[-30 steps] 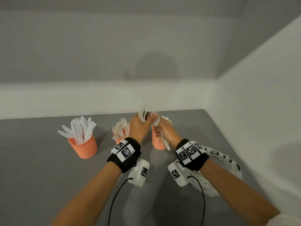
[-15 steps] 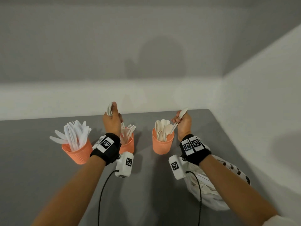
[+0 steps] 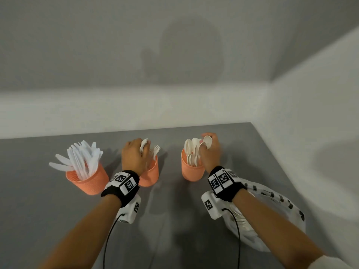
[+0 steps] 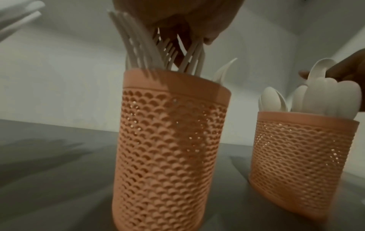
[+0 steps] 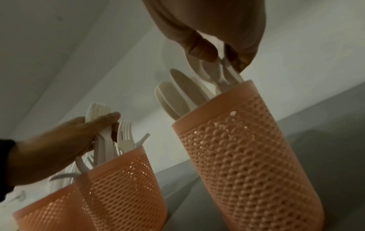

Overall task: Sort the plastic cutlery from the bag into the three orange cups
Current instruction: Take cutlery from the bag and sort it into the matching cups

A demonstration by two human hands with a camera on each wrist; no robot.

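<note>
Mostly sorted — my left hand grips forks over the middle cup, right hand pinches spoons into the right cup; bag holds more.

No word or number reads clearly. The white plastic bag, lying behind the right hand's fingers under the forearm, carries black block letters too distorted to make out. The wristbands bear square black-and-white coded markers, not text.
</note>
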